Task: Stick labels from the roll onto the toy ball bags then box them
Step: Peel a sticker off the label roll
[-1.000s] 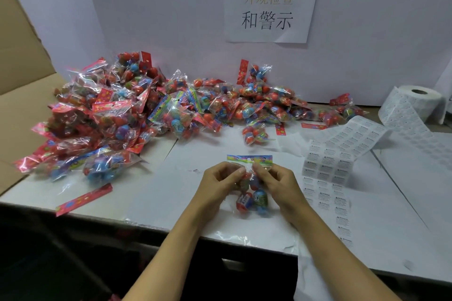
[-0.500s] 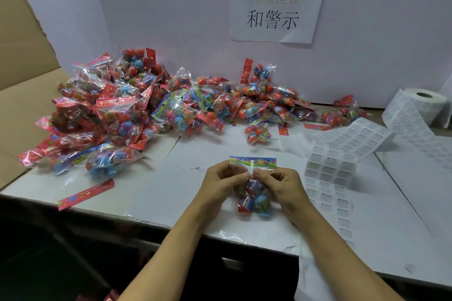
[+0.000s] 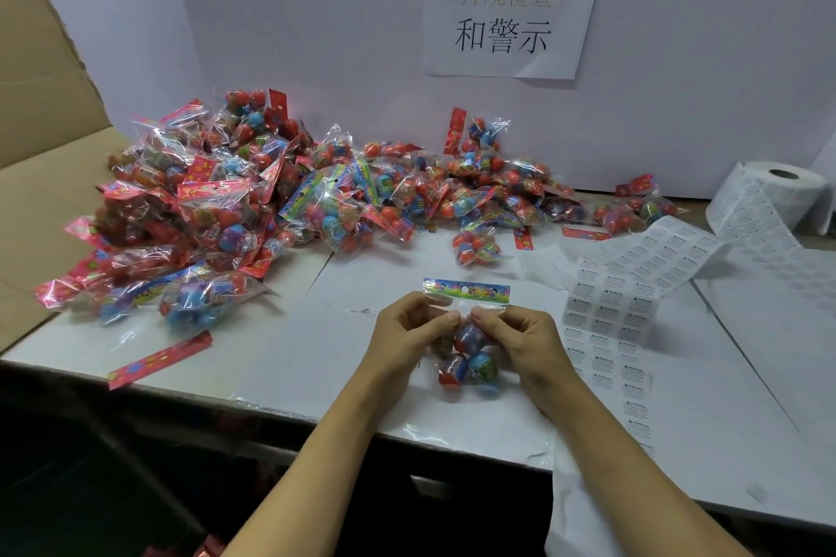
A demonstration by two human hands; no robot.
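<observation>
hands together near the tabletop's front edge: left hand [image 3: 409, 330] and right hand [image 3: 520, 332] both pinch one toy ball bag [image 3: 466, 348], probably steadying the film for a label.

Both hands meet at table [image 3: 271, 357] centre-front: left hand [image 3: 407, 339] & right hand [image 3: 520, 344] side by side, each pinching the clear toy-ball bag w/ printed header card [image 3: 466, 330] between them; header toward the back, balls toward the near edge. Big heap of clear bags of red & blue balls [image 3: 217, 213] sits behind & left, spreading rightward along the white back panel [image 3: 294, 14]. Loose red paper strip [image 3: 160, 360] lies front-left near table edge. White label sheet strip [image 3: 633, 285] runs just right of right hand, back to white label roll [image 3: 782, 190] at far right rear. Paper sign w/ black characters [image 3: 511, 9] hangs on panel, above heap. Brown cardboard box [image 3: 40, 113] stands far left.
</observation>
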